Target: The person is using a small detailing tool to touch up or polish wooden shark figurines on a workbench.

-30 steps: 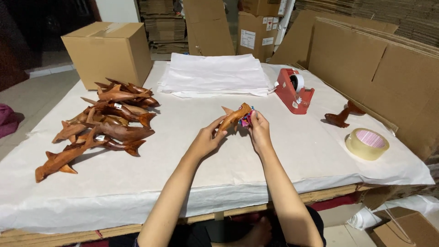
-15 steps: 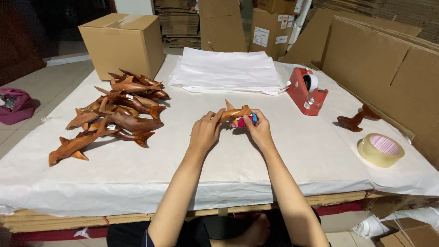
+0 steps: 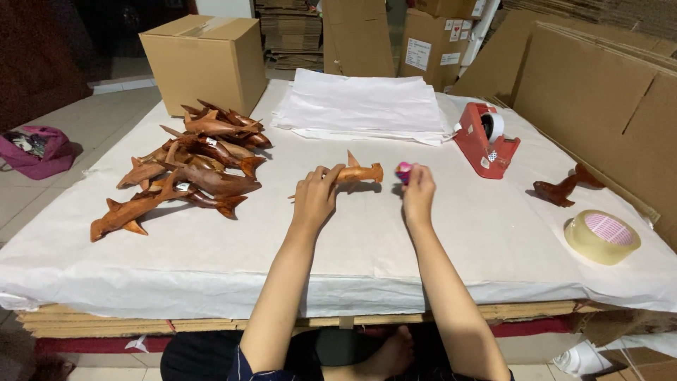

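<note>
My left hand (image 3: 315, 200) grips a carved wooden shark (image 3: 356, 172) by its tail end and holds it level just above the white paper-covered table (image 3: 211, 261). My right hand (image 3: 418, 192) is a short way right of the shark's head, fingers closed on a small pink and blue object (image 3: 403, 170). The two hands are apart, with a gap between the shark and the pink object.
A pile of several wooden sharks (image 3: 187, 166) lies at the left. A stack of white paper sheets (image 3: 363, 106) sits behind, a red tape dispenser (image 3: 485, 138) right of it. Another wooden carving (image 3: 564, 189) and a tape roll (image 3: 601, 236) lie far right. A cardboard box (image 3: 204, 60) stands back left.
The hands have drawn apart: the right hand has come off the shark with the pink object, and the left hand has lowered the shark toward the table.
</note>
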